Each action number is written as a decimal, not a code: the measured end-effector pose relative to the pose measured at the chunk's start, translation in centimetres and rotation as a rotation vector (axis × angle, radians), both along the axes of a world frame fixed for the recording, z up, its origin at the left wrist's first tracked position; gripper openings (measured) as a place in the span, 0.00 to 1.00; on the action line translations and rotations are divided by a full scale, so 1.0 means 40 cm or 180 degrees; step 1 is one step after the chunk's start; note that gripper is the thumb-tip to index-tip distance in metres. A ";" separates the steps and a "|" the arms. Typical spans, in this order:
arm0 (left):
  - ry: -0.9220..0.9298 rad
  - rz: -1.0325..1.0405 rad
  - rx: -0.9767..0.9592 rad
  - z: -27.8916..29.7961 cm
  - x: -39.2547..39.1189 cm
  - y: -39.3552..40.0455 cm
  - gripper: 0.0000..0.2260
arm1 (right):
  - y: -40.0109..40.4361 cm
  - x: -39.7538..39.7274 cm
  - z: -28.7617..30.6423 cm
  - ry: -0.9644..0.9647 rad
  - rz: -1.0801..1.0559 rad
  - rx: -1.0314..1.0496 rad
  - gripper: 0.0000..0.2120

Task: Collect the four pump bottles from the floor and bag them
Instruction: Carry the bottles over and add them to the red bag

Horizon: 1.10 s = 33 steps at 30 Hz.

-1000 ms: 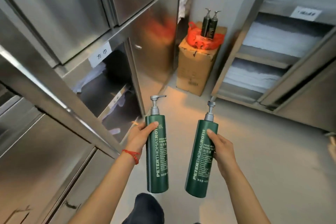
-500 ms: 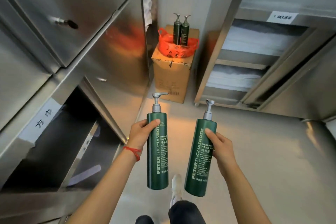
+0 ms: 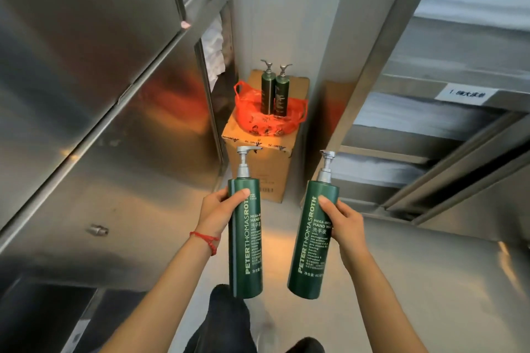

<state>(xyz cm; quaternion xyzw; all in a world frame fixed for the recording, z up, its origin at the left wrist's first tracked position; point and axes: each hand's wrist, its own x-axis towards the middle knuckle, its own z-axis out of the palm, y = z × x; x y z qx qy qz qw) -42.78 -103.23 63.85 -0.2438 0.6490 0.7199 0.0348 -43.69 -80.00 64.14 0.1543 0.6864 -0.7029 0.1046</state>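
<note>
My left hand [image 3: 219, 210] grips a tall green pump bottle [image 3: 244, 261] upright near its top. A second green pump bottle [image 3: 308, 255], tilted slightly right, is held by my right hand [image 3: 342, 221]. Both have silver pump heads. Ahead, two more green pump bottles [image 3: 274, 93] stand upright in a red plastic bag [image 3: 252, 117] whose sides are slumped down around them. The bag lies on top of a cardboard box [image 3: 258, 163] against the far wall.
Stainless steel cabinets [image 3: 100, 94] line the left side, with folded white linen on a shelf beyond. Metal shelving [image 3: 430, 137] with stacked white linen fills the right. A narrow grey floor [image 3: 401, 281] aisle runs between them to the box. My legs show at the bottom.
I have walked forward down the aisle; the box, bag and two standing bottles are nearer and larger. Both hands keep the same hold on their bottles.
</note>
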 end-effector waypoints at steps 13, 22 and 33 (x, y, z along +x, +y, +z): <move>0.0106 -0.0118 -0.0172 -0.018 -0.611 -0.151 0.05 | -0.163 -0.545 -0.044 0.0115 -0.0288 0.0042 0.08; 0.0147 -0.0138 -0.0370 -0.047 -0.919 -0.198 0.09 | -0.228 -0.829 -0.046 0.0435 -0.0529 0.0158 0.08; 0.0438 0.0121 -0.0708 -0.100 -1.132 -0.201 0.19 | -0.240 -1.093 -0.108 0.0601 -0.0193 0.0646 0.23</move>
